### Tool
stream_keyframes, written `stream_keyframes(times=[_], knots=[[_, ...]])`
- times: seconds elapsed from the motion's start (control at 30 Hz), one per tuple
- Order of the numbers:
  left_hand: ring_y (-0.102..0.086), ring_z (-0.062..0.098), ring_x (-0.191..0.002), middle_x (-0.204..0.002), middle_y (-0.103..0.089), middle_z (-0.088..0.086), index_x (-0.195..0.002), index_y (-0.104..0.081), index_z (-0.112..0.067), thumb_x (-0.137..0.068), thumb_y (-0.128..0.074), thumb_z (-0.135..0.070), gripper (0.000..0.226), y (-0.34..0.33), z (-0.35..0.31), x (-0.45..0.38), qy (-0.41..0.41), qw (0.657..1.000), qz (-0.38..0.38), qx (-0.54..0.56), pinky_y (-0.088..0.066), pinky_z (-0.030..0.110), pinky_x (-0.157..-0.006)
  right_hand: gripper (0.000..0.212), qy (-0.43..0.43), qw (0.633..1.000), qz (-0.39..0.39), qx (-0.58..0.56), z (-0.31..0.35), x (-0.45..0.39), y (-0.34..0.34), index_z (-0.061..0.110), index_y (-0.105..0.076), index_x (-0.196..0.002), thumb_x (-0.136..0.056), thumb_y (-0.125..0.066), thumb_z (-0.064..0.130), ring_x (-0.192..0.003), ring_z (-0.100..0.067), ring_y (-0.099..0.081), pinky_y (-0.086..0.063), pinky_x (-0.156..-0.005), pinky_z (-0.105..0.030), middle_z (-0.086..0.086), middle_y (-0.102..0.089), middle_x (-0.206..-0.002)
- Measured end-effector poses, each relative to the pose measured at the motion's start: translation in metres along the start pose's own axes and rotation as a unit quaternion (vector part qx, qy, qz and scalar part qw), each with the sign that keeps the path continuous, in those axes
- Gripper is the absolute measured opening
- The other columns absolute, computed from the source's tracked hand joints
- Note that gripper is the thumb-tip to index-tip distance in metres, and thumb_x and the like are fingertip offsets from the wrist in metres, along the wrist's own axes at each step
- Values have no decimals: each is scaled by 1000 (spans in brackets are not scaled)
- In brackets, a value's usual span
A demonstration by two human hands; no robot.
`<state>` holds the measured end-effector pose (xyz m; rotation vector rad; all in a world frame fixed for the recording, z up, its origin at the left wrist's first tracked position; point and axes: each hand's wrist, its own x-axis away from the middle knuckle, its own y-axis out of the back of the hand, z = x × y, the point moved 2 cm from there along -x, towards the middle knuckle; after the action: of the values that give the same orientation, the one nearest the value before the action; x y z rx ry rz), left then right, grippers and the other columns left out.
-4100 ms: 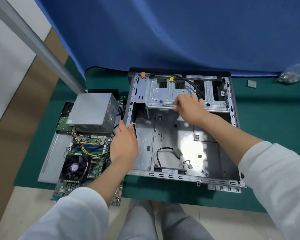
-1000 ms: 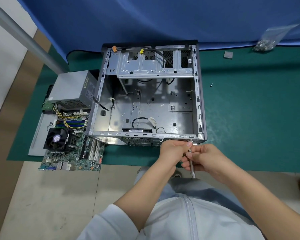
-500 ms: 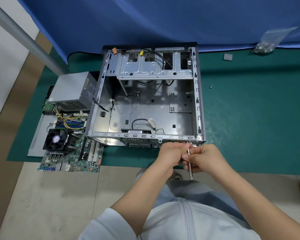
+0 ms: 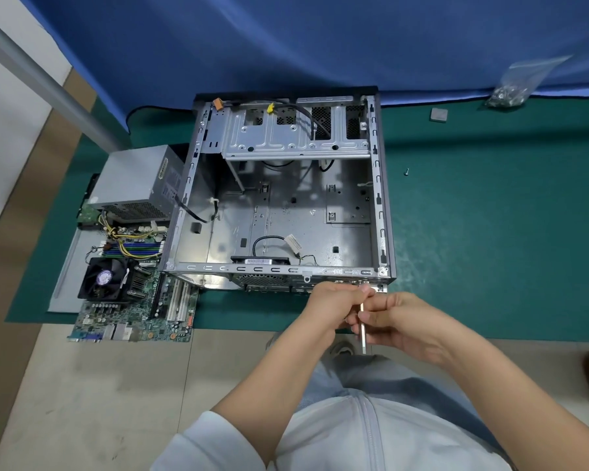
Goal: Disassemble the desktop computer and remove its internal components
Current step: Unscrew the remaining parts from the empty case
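Hands meet at the near right corner of the open computer case (image 4: 283, 212), which lies on its side on the green mat (image 4: 490, 232). The left hand (image 4: 334, 305) is curled, its fingertips bunched against the upper end of a thin metal tool (image 4: 362, 329) right where that end meets the case's near edge. The right hand (image 4: 397, 322) sits just beside it, fingers wrapped round the shaft lower down, so the tool stands nearly upright between the two hands with its bottom end poking out below them. What the tip touches is hidden by the fingers.

Inside the case the floor is mostly bare metal, with a drive cage (image 4: 296, 134) along the far side, a black cable loop and a small fan (image 4: 261, 260) against the near wall. To the left of the case, touching or nearly so, lie the motherboard (image 4: 133, 314) with its black cooler (image 4: 108, 278) and, farther back, the grey power supply (image 4: 136, 178), joined by yellow wires. Well to the right on the mat rest a single screw (image 4: 406, 171), a small grey square chip (image 4: 439, 114) and a clear bag of hardware (image 4: 514, 90) by the blue cloth (image 4: 286, 39).
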<state>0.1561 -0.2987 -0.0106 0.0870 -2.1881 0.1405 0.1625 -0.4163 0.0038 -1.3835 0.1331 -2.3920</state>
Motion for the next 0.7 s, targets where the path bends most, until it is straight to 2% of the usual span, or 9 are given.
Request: stream_keyframes(times=[0.07,0.1,0.2,0.27,0.37,0.43,0.57,0.63,0.7], knots=[[-46,7,-41,-56,-62,-2,-102,-71,-6,-91,-62,-21,20,-1,-2,1,3,1000,5,-15,-42,14,-40,14,2,1000,-12,27,-2,-2,0,-4,-63,-83,-89,-53,-10,-59,-14,-64,-56,-57,-23,-10,-67,-71],[-50,8,-48,-63,-65,-2,-104,-71,-9,-92,-62,-23,21,0,-3,1,3,1000,7,-28,-46,16,-47,11,6,999,-25,40,-4,-3,0,-3,-64,-85,-89,-55,-8,-59,-13,-63,-56,-57,-23,-10,-67,-71],[-60,13,-84,-97,-70,3,-106,-71,-13,-88,-65,-33,28,3,-1,-1,-12,998,-3,-67,-48,25,-76,10,16,996,-52,65,-7,-5,-1,4,-62,-78,-86,-64,-2,-59,-11,-61,-53,-56,-24,-7,-66,-72],[-60,11,-94,-107,-70,2,-106,-72,-11,-82,-72,-36,35,7,1,-2,-30,997,-20,-68,-46,21,-75,18,22,996,-66,57,-7,-6,0,8,-58,-70,-82,-69,0,-54,-10,-59,-51,-54,-24,-4,-63,-65],[-61,6,-83,-102,-72,5,-102,-73,-8,-78,-77,-31,33,9,4,-2,-55,996,-45,-55,-44,13,-65,22,21,995,-79,48,-9,-7,-3,9,-55,-70,-78,-73,0,-50,-11,-58,-51,-52,-25,-3,-60,-59],[-60,6,-76,-100,-72,7,-97,-73,-8,-80,-75,-26,25,8,6,-4,-58,995,-56,-49,-44,13,-61,22,15,997,-79,16,-12,-7,-6,9,-53,-73,-79,-72,-1,-52,-16,-60,-53,-53,-28,-5,-61,-57],[-61,12,-75,-93,-72,6,-88,-74,-9,-88,-66,-20,13,3,5,-4,-57,995,-57,-59,-49,20,-67,10,11,999,-52,-15,-15,-5,-6,5,-57,-83,-85,-67,4,-51,-18,-64,-53,-47,-26,-9,-66,-60],[-59,12,-65,-87,-71,2,-92,-73,-8,-91,-62,-18,15,0,5,-2,-54,996,-51,-55,-47,20,-59,4,7,1000,-17,-4,-15,-5,-4,2,-62,-87,-89,-61,4,-56,-18,-65,-57,-56,-28,-10,-68,-67],[-61,13,-67,-88,-71,0,-88,-70,-12,-94,-58,-17,15,-3,6,1,-45,997,-46,-33,-47,21,-57,12,3,1000,7,-8,-17,-7,-3,-2,-65,-93,-93,-53,0,-63,-19,-68,-56,-71,-34,-11,-72,-78]])
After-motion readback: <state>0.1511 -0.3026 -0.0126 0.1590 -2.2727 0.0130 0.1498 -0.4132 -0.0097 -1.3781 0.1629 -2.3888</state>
